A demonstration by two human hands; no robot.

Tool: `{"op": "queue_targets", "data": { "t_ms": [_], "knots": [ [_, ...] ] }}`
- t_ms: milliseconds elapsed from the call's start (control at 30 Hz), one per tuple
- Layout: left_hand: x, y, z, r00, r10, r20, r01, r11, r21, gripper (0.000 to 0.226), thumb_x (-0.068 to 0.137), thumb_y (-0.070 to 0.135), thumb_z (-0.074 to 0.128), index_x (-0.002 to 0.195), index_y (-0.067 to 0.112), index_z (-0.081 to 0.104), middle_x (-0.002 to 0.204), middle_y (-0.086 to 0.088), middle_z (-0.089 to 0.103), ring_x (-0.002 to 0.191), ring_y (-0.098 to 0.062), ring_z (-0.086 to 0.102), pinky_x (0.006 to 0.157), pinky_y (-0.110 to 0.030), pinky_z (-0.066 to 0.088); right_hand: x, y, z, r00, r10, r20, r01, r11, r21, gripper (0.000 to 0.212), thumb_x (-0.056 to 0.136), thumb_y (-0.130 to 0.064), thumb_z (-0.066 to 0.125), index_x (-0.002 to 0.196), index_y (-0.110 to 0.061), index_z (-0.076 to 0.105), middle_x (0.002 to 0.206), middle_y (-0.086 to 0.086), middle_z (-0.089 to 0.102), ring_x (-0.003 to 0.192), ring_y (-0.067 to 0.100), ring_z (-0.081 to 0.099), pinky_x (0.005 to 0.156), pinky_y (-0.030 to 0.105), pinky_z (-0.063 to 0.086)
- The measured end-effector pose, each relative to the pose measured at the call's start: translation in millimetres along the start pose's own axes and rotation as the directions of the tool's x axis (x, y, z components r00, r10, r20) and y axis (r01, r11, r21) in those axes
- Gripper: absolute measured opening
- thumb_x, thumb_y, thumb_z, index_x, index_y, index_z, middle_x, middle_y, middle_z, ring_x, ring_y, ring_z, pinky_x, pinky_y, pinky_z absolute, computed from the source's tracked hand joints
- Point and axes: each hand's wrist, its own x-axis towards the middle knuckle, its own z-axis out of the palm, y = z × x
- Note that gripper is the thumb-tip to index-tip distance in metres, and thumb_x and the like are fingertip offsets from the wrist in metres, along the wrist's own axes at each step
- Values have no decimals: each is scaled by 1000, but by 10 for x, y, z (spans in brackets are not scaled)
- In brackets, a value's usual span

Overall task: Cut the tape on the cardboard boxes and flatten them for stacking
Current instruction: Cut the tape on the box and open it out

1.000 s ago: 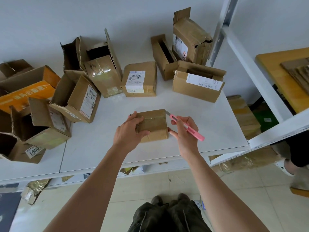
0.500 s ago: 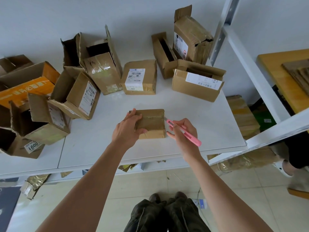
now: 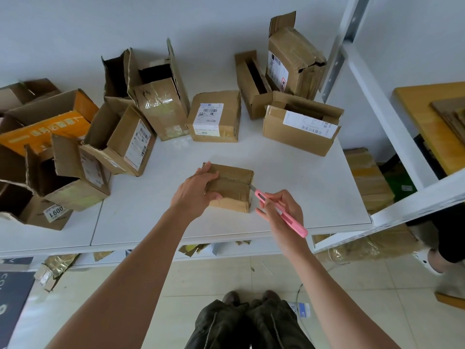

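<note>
At the far left of the white bench (image 3: 156, 222) we see an open orange-printed cardboard box (image 3: 42, 129) among torn brown cartons, and further in a tall opened brown box wrapped in shiny clear tape (image 3: 161, 104). Next comes a closed brown parcel with a white shipping label (image 3: 214, 117), lying flat behind the middle of the bench. In front of it, near the bench's front edge, sits the small taped brown cardboard box (image 3: 232, 187), still shut. Our left hand (image 3: 195, 195) rests on its left end, the grip curled over the top with the thumb against the near side, holding it down. Just right of the box, our right hand (image 3: 281, 210) pinches a slim pink utility knife (image 3: 279, 212) like a pen, its metal tip touching the box's right end at the tape seam. Further right and behind lies an open brown box with a long white label (image 3: 302, 127), beside the white metal shelving frame (image 3: 392, 137).
</note>
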Motion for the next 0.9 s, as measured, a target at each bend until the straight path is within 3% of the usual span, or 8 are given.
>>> {"op": "queue_targets", "data": {
  "t_ms": [200,367,533,600,633,700,800,900],
  "knots": [
    [-20,-26,39,1000,3,18,-3,1000,-3,65,92,24,66,150,17,38,163,5,13,151,-23,12,123,-40,4,-98,34,14,998,-69,0,69,998,-3,5,94,-25,61,91,-23,58,97,2,72,98,24,71,75,63,56],
    [-34,34,44,1000,2,-1,-2,999,40,63,94,28,62,150,16,37,163,1,13,151,-21,13,122,-37,2,-275,49,2,995,-87,-50,87,996,-13,18,90,-46,63,89,-29,59,88,12,66,85,51,62,65,71,49],
    [69,205,12,998,37,-54,-26,980,198,61,91,41,66,142,14,48,162,-7,20,150,-21,16,121,-35,4,-310,-23,-36,980,-15,-197,37,993,109,11,96,-11,59,87,-18,58,92,10,70,94,30,70,82,58,57],
    [109,246,-42,1000,25,-14,-22,985,172,58,87,42,71,135,15,52,160,-6,25,148,-23,20,121,-38,11,-211,-133,-28,978,-16,-207,50,986,161,9,98,-7,55,91,-12,54,99,6,71,95,24,71,84,48,59],
    [115,266,-68,1000,3,-1,-2,992,129,54,84,44,72,127,17,52,152,-4,37,142,-26,31,115,-39,26,-166,-181,-13,978,-19,-208,54,985,166,8,99,-7,53,93,-13,53,103,3,70,94,23,72,84,44,60],
    [106,323,-110,998,-57,-19,59,989,136,54,79,57,71,113,20,51,124,-1,54,117,-25,49,89,-37,45,-119,-236,45,975,-17,-223,56,984,172,10,100,-6,51,94,-14,52,110,1,68,89,23,73,82,38,60],
    [52,410,-93,972,-222,-72,233,935,267,74,77,78,55,117,16,47,114,-5,55,109,-29,55,80,-41,49,-144,-213,197,959,3,-283,54,980,192,11,101,-5,49,94,-14,51,112,7,66,83,24,73,81,36,60],
    [4,440,21,911,-397,-106,396,918,-35,56,90,59,57,114,12,37,110,-12,61,97,-36,63,74,-42,51,-175,-127,383,955,-7,-297,62,982,176,9,101,-6,48,96,-13,50,114,6,65,89,24,74,81,36,60]
  ]
}}
